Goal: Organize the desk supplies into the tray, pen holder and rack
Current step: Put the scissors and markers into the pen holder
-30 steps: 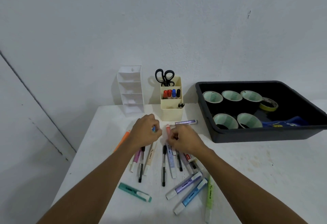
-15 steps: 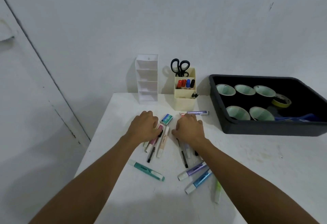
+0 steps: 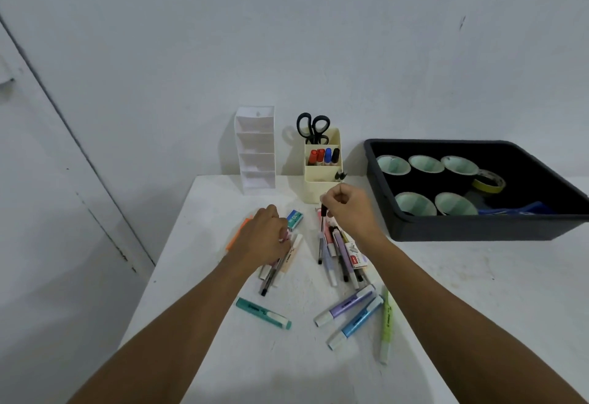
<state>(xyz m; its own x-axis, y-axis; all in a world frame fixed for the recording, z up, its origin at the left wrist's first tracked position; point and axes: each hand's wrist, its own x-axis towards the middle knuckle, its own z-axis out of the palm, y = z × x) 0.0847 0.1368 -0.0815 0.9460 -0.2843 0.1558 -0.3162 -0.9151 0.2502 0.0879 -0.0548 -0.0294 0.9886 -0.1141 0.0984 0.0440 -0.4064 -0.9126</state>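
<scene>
My right hand (image 3: 349, 210) pinches the top of a black pen (image 3: 321, 237), lifted upright just in front of the cream pen holder (image 3: 320, 185), which holds scissors (image 3: 313, 128) and markers. My left hand (image 3: 266, 237) lies curled over a bunch of pens and highlighters (image 3: 280, 265) on the white table (image 3: 478, 292); its fingers grip them. A small blue-green box (image 3: 294, 219) lies between my hands. More pens (image 3: 342, 253) lie under my right wrist. The white rack (image 3: 255, 147) stands left of the holder. The black tray (image 3: 478, 226) sits at the right.
Loose highlighters lie near me: teal (image 3: 263, 313), purple (image 3: 345, 304), blue (image 3: 355, 322) and green (image 3: 386, 327). An orange one (image 3: 236, 234) peeks out left of my left hand. The tray holds several tape rolls (image 3: 425, 164). The table's left edge drops off by a wall.
My right hand has lifted off the pile, pinching a black pen, and risen towards the pen holder. My left hand stays on its bunch of pens.
</scene>
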